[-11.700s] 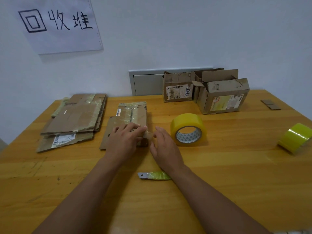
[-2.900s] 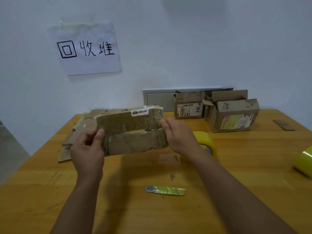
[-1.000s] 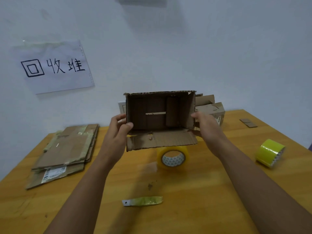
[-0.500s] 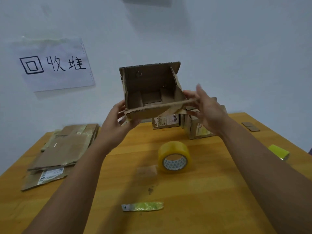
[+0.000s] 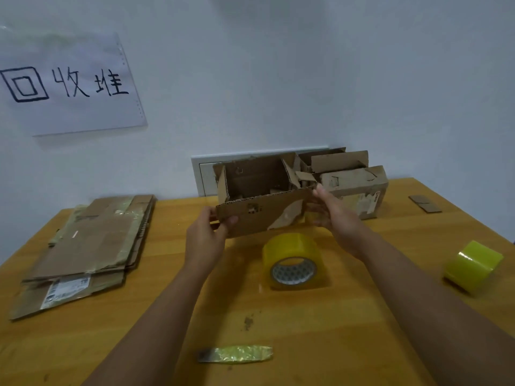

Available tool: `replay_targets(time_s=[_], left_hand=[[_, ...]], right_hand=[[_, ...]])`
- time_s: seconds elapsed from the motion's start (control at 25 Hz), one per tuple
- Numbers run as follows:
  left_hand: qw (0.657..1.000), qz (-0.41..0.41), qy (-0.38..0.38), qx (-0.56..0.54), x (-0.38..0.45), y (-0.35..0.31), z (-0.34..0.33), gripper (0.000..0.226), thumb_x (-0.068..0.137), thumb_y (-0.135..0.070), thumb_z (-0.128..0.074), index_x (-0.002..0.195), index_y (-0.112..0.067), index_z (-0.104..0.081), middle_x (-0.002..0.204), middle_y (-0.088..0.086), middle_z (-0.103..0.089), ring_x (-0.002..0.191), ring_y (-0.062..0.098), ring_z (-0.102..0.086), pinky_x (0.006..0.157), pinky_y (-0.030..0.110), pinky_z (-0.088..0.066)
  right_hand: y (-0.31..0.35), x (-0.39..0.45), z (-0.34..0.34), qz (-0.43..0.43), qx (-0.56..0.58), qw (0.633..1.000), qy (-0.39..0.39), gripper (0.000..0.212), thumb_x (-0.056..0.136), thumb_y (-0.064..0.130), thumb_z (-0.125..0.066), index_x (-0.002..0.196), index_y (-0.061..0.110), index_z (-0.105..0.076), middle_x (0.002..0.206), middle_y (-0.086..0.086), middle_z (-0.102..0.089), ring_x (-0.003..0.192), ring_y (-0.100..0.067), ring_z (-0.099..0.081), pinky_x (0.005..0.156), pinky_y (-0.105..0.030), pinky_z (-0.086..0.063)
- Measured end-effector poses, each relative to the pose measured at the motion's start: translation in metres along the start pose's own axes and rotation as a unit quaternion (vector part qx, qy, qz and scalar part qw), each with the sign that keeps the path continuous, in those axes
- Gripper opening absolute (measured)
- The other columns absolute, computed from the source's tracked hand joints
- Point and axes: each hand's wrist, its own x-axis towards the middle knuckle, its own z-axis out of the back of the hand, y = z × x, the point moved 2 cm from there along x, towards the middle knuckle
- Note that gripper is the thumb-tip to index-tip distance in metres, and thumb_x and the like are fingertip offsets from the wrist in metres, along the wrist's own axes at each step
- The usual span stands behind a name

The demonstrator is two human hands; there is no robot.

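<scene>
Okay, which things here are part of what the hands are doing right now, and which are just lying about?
In the job:
box, held up off the table
left hand, pinching its front flap
right hand, gripping its right end

Lying about:
near tape roll
far tape roll
cutter
flat cardboard pile
back boxes
scrap
wall sign

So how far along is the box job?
Done: set-up boxes stand at the back. In hand: left hand and right hand grip an opened carton, its front flap loose. Left, probably: close and seal it with the tape roll; the flattened stack lies at the left.
</scene>
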Motion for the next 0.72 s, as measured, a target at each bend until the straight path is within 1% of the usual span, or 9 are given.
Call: replay_targets(time_s=[0.12, 0.2, 0.28, 0.36, 0.44, 0.48, 0.56, 0.64, 0.72], left_hand=[[1.000, 0.025, 0.008, -0.001, 0.005, 0.018, -0.016, 0.017, 0.094, -0.028, -0.064, 0.108, -0.023, -0.054, 0.104, -0.008, -0.059, 0.095, 0.011, -0.054, 0.064, 0.012, -0.038], [0.999, 0.038, 0.010, 0.007, 0.010, 0.026, -0.024, 0.017, 0.095, -0.028, -0.064, 0.107, -0.022, -0.054, 0.105, -0.006, -0.059, 0.095, 0.012, -0.054, 0.063, 0.015, -0.038], [0.998, 0.055, 0.014, 0.010, 0.017, 0.033, -0.032, 0.018, 0.094, -0.030, -0.064, 0.105, -0.020, -0.054, 0.104, -0.005, -0.058, 0.095, 0.014, -0.055, 0.065, 0.023, -0.040], [0.998, 0.066, 0.023, 0.002, 0.024, 0.039, -0.041, 0.021, 0.093, -0.031, -0.066, 0.104, -0.020, -0.053, 0.105, -0.004, -0.059, 0.096, 0.016, -0.055, 0.072, 0.028, -0.040], [0.997, 0.071, 0.035, -0.007, 0.030, 0.043, -0.051, 0.024, 0.092, -0.033, -0.067, 0.106, -0.019, -0.054, 0.107, -0.003, -0.059, 0.098, 0.016, -0.056, 0.075, 0.029, -0.041], [0.997, 0.071, 0.040, -0.012, 0.033, 0.044, -0.056, 0.027, 0.091, -0.034, -0.068, 0.108, -0.018, -0.055, 0.108, -0.003, -0.060, 0.099, 0.016, -0.057, 0.076, 0.030, -0.042], [0.996, 0.072, 0.050, -0.018, 0.039, 0.044, -0.066, 0.032, 0.090, -0.036, -0.068, 0.113, -0.016, -0.056, 0.110, -0.004, -0.060, 0.101, 0.016, -0.057, 0.079, 0.031, -0.045], [0.996, 0.069, 0.055, -0.019, 0.044, 0.041, -0.077, 0.033, 0.090, -0.037, -0.068, 0.113, -0.016, -0.055, 0.110, -0.004, -0.060, 0.102, 0.016, -0.057, 0.081, 0.033, -0.047], [0.996, 0.065, 0.052, -0.010, 0.048, 0.038, -0.086, 0.029, 0.091, -0.036, -0.067, 0.109, -0.018, -0.053, 0.110, -0.003, -0.059, 0.100, 0.016, -0.056, 0.079, 0.032, -0.045]], right_hand=[[-0.023, 0.004, 0.004, 0.023, -0.087, 0.996, -0.019, 0.041, 0.100, 0.051, -0.037, 0.132, 0.031, -0.053, 0.131, 0.008, -0.058, 0.122, -0.013, -0.053, 0.100, -0.038, -0.047], [-0.037, -0.005, 0.013, 0.056, -0.159, 0.981, -0.091, 0.029, 0.102, 0.039, -0.043, 0.125, 0.030, -0.058, 0.121, 0.008, -0.061, 0.113, -0.010, -0.055, 0.094, -0.031, -0.046], [-0.061, -0.017, 0.026, 0.053, -0.273, 0.949, -0.146, 0.032, 0.102, 0.032, -0.046, 0.129, 0.021, -0.059, 0.128, 0.000, -0.060, 0.115, -0.013, -0.051, 0.095, -0.031, -0.041], [-0.092, -0.026, 0.032, 0.002, -0.439, 0.890, -0.122, 0.044, 0.101, 0.041, -0.045, 0.141, 0.023, -0.049, 0.145, -0.003, -0.047, 0.133, -0.021, -0.039, 0.108, -0.038, -0.035], [-0.113, -0.032, 0.028, -0.058, -0.532, 0.842, -0.066, 0.059, 0.096, 0.061, -0.031, 0.148, 0.033, -0.036, 0.158, -0.001, -0.029, 0.146, -0.025, -0.021, 0.117, -0.043, -0.023], [-0.117, -0.034, 0.026, -0.075, -0.549, 0.831, -0.050, 0.068, 0.090, 0.068, -0.019, 0.149, 0.037, -0.030, 0.161, 0.001, -0.022, 0.148, -0.025, -0.014, 0.119, -0.043, -0.017], [-0.117, -0.034, 0.023, -0.070, -0.563, 0.822, -0.050, 0.084, 0.078, 0.073, 0.001, 0.150, 0.040, -0.025, 0.163, 0.003, -0.016, 0.150, -0.024, -0.009, 0.120, -0.042, -0.011], [-0.117, -0.035, 0.022, -0.061, -0.575, 0.814, -0.060, 0.091, 0.072, 0.074, 0.008, 0.151, 0.040, -0.023, 0.163, 0.003, -0.014, 0.150, -0.023, -0.008, 0.121, -0.042, -0.010], [-0.117, -0.035, 0.021, -0.056, -0.577, 0.812, -0.066, 0.091, 0.072, 0.073, 0.008, 0.151, 0.040, -0.023, 0.163, 0.004, -0.014, 0.150, -0.023, -0.007, 0.121, -0.042, -0.010]])
